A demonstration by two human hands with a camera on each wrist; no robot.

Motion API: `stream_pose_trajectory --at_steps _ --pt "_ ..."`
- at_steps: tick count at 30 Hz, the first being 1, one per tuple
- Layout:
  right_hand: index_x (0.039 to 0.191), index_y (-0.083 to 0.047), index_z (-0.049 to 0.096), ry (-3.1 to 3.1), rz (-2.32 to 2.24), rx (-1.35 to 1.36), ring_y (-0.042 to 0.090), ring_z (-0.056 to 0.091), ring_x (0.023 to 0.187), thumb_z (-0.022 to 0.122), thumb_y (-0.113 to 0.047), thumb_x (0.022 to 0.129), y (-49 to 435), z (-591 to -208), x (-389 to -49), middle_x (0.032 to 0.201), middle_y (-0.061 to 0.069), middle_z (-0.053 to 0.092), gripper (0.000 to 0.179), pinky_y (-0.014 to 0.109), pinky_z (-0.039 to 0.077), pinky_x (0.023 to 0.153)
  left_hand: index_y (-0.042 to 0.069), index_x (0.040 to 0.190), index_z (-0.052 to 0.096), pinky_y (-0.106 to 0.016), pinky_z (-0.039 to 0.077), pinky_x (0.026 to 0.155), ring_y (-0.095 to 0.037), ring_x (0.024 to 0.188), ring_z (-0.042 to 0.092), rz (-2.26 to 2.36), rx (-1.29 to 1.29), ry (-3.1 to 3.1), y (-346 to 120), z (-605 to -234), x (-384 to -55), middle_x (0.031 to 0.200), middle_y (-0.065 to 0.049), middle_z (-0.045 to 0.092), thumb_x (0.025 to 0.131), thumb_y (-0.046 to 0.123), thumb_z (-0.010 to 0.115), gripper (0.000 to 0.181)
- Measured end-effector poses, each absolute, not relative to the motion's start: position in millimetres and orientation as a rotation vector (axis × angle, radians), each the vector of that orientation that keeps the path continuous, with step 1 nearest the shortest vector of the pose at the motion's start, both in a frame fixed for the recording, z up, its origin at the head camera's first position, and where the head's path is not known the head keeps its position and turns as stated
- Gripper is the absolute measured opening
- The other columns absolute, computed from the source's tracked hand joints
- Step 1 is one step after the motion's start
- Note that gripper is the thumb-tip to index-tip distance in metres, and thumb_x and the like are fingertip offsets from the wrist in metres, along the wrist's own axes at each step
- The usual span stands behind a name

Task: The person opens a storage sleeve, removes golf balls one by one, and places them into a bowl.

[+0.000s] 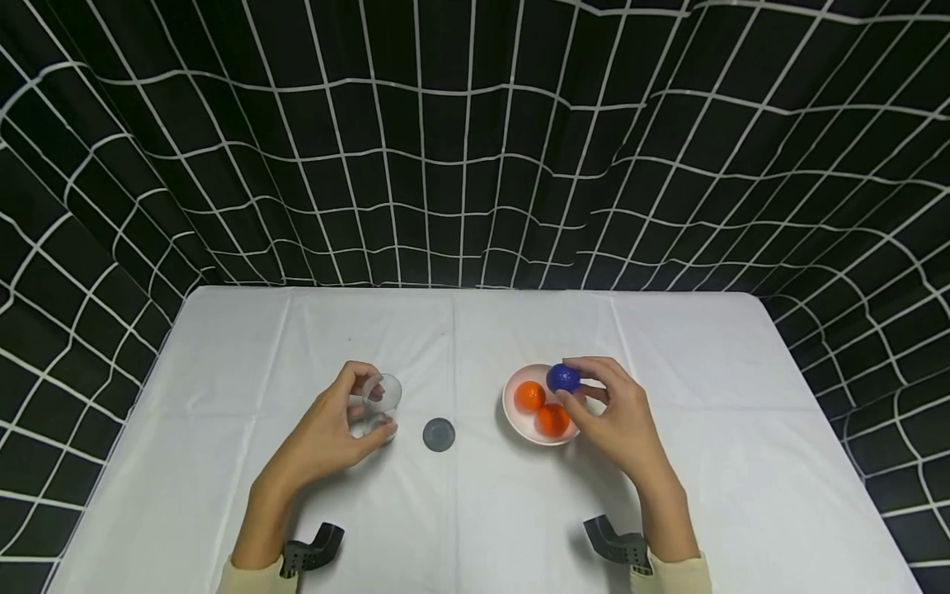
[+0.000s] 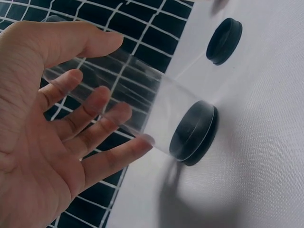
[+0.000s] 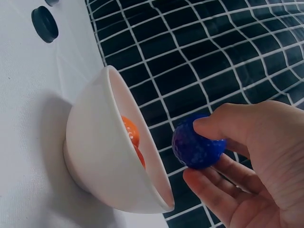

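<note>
My left hand (image 1: 330, 425) curls its fingers and thumb round a clear plastic tube (image 2: 154, 97) that stands upright. A dark grey cap (image 2: 194, 135) closes the tube's lower end, close to the white cloth. Between thumb and fingertips, my right hand (image 1: 619, 417) pinches a dimpled blue ball (image 1: 563, 378). That ball is above the right rim of a white bowl (image 3: 92, 137). Two orange balls (image 1: 530, 397) lie inside the bowl; its wall partly hides them in the right wrist view.
A loose round dark grey cap (image 1: 439, 435) lies on the cloth between the tube and the bowl. White cloth (image 1: 475, 511) covers the table. Black curtains with white netting (image 1: 445, 148) rise behind the table and along both sides.
</note>
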State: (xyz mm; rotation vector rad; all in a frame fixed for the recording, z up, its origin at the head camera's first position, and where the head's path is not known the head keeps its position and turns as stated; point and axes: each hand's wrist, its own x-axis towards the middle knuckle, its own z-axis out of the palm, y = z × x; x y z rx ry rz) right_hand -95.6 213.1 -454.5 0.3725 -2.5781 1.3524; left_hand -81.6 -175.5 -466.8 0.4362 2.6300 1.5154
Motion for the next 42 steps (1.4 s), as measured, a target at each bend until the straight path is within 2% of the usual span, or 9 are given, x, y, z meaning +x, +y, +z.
stream_pose_trajectory --at_steps 7,15,17,22,26,31,38,40,42 --pt "0.129 0.000 0.069 -2.592 1.346 0.363 0.029 0.070 0.118 0.081 0.005 0.087 212.6 -453.4 -95.2 0.130 0.016 0.067 0.044 0.009 0.055 0.093 0.009 0.127 0.053 -0.044 0.060 0.103 -0.020 0.112 0.066 1.525 0.454 2.606 -176.8 -467.5 -82.8 0.124 -0.006 0.062 0.086 0.011 0.086 0.053" --pt "0.127 -0.002 0.071 -2.617 1.253 0.350 0.030 0.071 0.118 0.081 0.003 0.088 213.4 -452.4 -95.8 0.128 0.014 0.068 0.041 0.036 0.060 0.096 0.016 0.126 0.050 -0.035 0.059 0.092 -0.017 0.097 0.068 1.479 0.423 2.610 -177.9 -467.3 -82.7 0.121 -0.006 0.064 0.086 0.016 0.087 0.055" --pt "0.126 -0.002 0.071 -2.604 1.228 0.350 0.031 0.071 0.117 0.081 0.003 0.088 213.9 -452.0 -95.7 0.127 0.014 0.069 0.040 0.033 0.058 0.099 0.017 0.127 0.049 -0.030 0.055 0.086 -0.018 0.088 0.067 1.442 0.432 2.635 -179.0 -467.3 -82.9 0.119 -0.005 0.065 0.086 0.019 0.088 0.056" --pt "0.124 0.001 0.072 -2.556 1.227 0.351 0.034 0.070 0.117 0.078 0.005 0.089 215.1 -451.0 -96.0 0.125 0.015 0.070 0.036 0.008 0.048 0.103 0.019 0.127 0.050 -0.030 0.050 0.077 -0.023 0.076 0.060 1.402 0.447 2.658 -181.8 -467.0 -83.6 0.116 -0.006 0.067 0.086 0.024 0.089 0.057" --pt "0.124 0.000 0.072 -2.548 1.235 0.344 0.018 0.069 0.117 0.077 0.003 0.091 216.6 -450.2 -96.5 0.125 0.014 0.070 0.034 0.004 0.047 0.101 0.022 0.128 0.051 -0.035 0.053 0.084 -0.021 0.087 0.063 1.390 0.425 2.639 -182.6 -466.5 -83.9 0.119 -0.005 0.067 0.084 0.029 0.091 0.060" --pt "0.124 0.002 0.072 -2.521 1.262 0.338 -0.009 0.060 0.116 0.077 0.001 0.093 219.6 -449.3 -96.1 0.125 0.014 0.071 0.032 0.006 0.049 0.101 0.024 0.141 0.050 -0.047 0.056 0.106 -0.020 0.120 0.064 1.395 0.444 2.620 -187.7 -463.6 -81.9 0.135 -0.003 0.065 0.080 0.036 0.094 0.077" --pt "0.124 0.003 0.072 -2.495 1.288 0.320 -0.012 0.060 0.114 0.072 0.003 0.095 222.7 -448.5 -93.4 0.124 0.016 0.071 0.028 0.008 0.051 0.101 0.031 0.157 0.042 -0.049 0.046 0.119 -0.019 0.137 0.060 1.375 0.491 2.666 -205.8 -453.5 -74.8 0.145 0.003 0.062 0.076 0.042 0.097 0.098" --pt "0.124 0.003 0.072 -2.501 1.277 0.308 -0.014 0.059 0.114 0.072 0.002 0.096 224.2 -447.8 -92.3 0.124 0.016 0.071 0.028 0.007 0.050 0.101 0.033 0.158 0.041 -0.049 0.044 0.120 -0.022 0.139 0.059 1.375 0.506 2.682 -211.7 -451.7 -73.1 0.146 0.003 0.062 0.080 0.039 0.094 0.095" --pt "0.124 0.003 0.072 -2.499 1.261 0.303 -0.015 0.058 0.113 0.071 0.003 0.095 226.3 -447.1 -91.8 0.124 0.016 0.071 0.028 0.006 0.049 0.101 0.031 0.158 0.041 -0.040 0.043 0.122 -0.021 0.141 0.058 1.415 0.556 2.704 -218.1 -450.2 -71.9 0.149 0.001 0.062 0.088 0.031 0.087 0.084"
